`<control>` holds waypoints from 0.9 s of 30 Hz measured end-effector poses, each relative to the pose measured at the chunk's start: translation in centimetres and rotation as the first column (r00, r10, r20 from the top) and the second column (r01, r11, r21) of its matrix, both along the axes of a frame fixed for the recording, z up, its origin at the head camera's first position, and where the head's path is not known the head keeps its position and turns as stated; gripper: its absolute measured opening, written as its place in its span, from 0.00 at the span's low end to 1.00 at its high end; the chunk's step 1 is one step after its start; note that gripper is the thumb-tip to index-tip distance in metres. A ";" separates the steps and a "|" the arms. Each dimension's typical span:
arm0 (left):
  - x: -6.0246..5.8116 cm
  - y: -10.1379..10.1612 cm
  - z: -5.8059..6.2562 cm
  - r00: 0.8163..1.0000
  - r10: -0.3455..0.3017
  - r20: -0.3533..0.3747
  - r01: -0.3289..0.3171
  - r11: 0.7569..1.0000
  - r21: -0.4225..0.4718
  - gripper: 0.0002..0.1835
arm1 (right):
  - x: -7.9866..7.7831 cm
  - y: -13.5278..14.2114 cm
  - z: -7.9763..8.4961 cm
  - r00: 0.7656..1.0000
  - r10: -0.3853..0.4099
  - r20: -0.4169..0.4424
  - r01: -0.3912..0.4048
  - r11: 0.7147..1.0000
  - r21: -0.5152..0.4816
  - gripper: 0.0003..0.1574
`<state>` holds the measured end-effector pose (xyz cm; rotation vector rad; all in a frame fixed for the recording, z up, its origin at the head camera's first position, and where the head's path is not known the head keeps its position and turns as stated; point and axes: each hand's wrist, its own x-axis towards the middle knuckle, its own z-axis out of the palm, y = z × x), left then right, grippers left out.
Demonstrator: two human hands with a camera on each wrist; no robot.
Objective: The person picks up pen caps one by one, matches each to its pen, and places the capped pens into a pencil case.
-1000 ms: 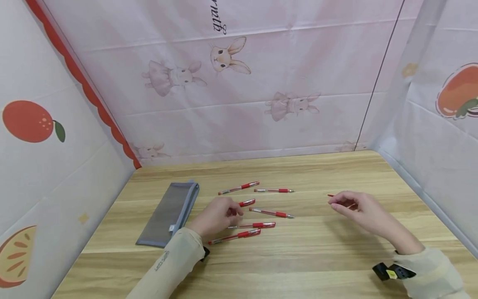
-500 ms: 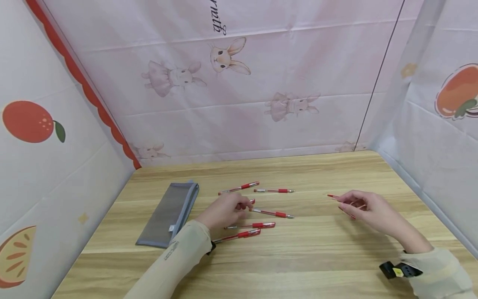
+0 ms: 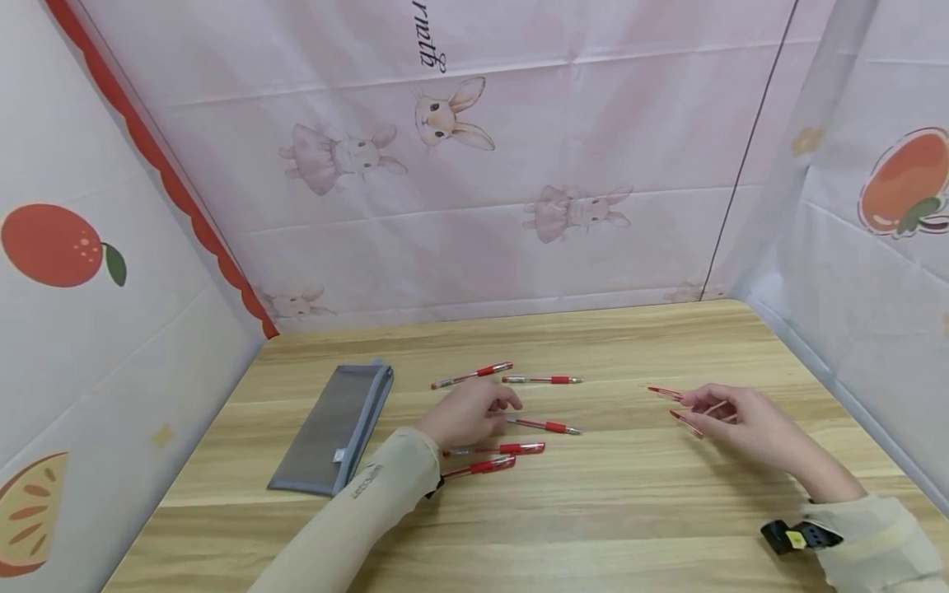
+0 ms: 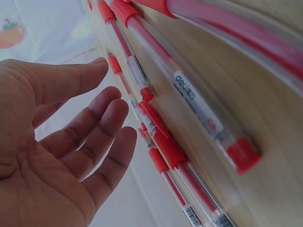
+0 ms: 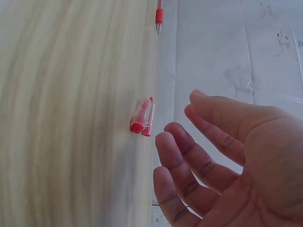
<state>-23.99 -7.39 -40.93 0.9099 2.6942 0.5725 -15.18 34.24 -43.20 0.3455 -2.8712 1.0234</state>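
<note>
Several red gel pens lie on the table around my left hand [image 3: 465, 412], among them a capped pen [image 3: 474, 375] behind it and an uncapped pen [image 3: 547, 426] by its fingertips. In the left wrist view, the fingers of that hand are loosely bent beside the pens and hold nothing. Another pen is hidden under it in the head view. Two red pen caps [image 3: 665, 394] lie on the table at the fingertips of my right hand [image 3: 741, 420]. The right wrist view shows those caps [image 5: 142, 117] apart from the relaxed fingers, with nothing held.
A grey mesh zip pouch [image 3: 326, 428] lies flat left of the pens. A second uncapped pen [image 3: 543, 380] lies toward the back. Two capped pens [image 3: 522, 449] lie near the left forearm. Printed cloth walls [image 3: 445, 206] border the wooden table [image 3: 608, 519].
My left hand has moved right across the pens, covering one. My right hand has drawn back to the right and let go of the caps, which now show fully on the table.
</note>
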 end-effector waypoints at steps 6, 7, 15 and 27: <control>-0.3 0.7 -0.2 1.000 -0.027 -0.012 0.027 0.999 -0.027 0.17 | -0.1 0.7 -0.7 1.000 0.010 -0.001 -0.010 1.000 0.005 0.13; -0.3 0.7 -0.2 0.999 -0.035 -0.017 0.034 0.999 -0.032 0.16 | -0.1 0.7 -0.8 1.000 0.011 -0.002 -0.011 1.000 0.008 0.13; -0.5 1.3 -0.5 0.997 -0.061 -0.040 0.058 0.996 -0.065 0.17 | -0.1 1.1 -1.3 1.000 0.011 -0.006 -0.011 0.999 0.031 0.15; -0.9 1.7 -1.0 0.995 -0.086 -0.052 0.080 0.991 -0.106 0.18 | -0.5 1.0 -1.5 0.999 0.028 0.028 -0.029 0.999 0.024 0.15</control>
